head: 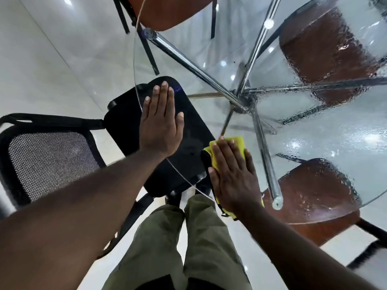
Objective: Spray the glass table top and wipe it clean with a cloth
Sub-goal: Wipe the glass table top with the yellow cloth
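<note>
While both hands lie flat on the glass table top (188,59), neither is curled round anything: left hand (160,124) palm down on bare glass close to the left rim, fingers straight and together, pointing away from the person; right hand (232,174) palm down on the yellow cloth (237,142), fingers straight and slightly spread, pressing it to the glass. Hands apart, left one further in from the near edge. Cloth sits at the near edge of the table, folded into a longish pad, its long axis running from that edge inward toward the middle, in line with the right hand; a yellow strip shows past the fingertips, another end shows under the wrist at the rim, with a dark trim there. Glass near the hands looks dry; right half of the top is covered with water droplets (345,143) and streaks. Under the glass, chrome legs (194,68) meet in a hub (243,101) near the table's middle. Black chair seat (125,120) lies under the left rim, its mesh back (52,160) outside the table. Brown chair seats show at the far edge (167,11), far right (326,49) and near right (310,197). Olive trousers (201,237) stand just off the near edge
</note>
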`<action>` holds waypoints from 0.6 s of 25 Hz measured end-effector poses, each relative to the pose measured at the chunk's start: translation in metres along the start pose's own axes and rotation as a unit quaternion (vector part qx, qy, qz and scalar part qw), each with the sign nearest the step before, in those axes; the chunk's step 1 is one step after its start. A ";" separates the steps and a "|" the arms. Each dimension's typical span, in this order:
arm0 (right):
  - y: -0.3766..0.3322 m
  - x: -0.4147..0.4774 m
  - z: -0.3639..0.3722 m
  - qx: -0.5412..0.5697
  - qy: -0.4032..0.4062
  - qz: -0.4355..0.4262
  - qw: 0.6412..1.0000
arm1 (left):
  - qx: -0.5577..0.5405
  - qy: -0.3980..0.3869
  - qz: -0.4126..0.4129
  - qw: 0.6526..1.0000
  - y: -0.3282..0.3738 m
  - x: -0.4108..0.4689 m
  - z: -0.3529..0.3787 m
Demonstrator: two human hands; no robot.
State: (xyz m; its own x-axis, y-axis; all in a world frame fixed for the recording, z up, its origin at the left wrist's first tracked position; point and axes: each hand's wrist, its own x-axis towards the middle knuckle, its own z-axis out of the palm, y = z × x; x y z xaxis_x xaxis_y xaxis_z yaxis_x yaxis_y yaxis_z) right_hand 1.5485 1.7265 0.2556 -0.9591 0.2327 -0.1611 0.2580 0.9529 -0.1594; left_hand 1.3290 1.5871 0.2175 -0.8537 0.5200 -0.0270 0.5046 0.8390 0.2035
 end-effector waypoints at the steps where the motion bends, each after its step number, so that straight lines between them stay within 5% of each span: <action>1: 0.001 0.027 -0.002 -0.003 0.003 -0.001 1.000 | 0.003 0.003 0.002 1.000 -0.001 0.000 0.003; 6: -0.008 0.185 -0.016 0.026 0.063 0.037 0.997 | 0.039 0.020 0.020 0.999 -0.002 0.001 0.007; 12: 0.002 0.028 -0.008 0.004 -0.007 0.006 1.000 | 0.033 0.015 0.017 0.999 0.002 0.000 0.000; 15: 0.014 0.036 -0.008 -0.002 -0.010 -0.043 0.999 | 0.029 0.016 0.014 0.999 0.001 -0.002 0.001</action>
State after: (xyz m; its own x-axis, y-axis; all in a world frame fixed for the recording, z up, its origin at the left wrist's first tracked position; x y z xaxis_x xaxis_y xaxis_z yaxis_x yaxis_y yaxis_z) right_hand 1.5170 1.7497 0.2553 -0.9752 0.1455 -0.1669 0.1736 0.9702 -0.1689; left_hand 1.3313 1.5870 0.2164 -0.8420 0.5394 0.0099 0.5349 0.8322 0.1460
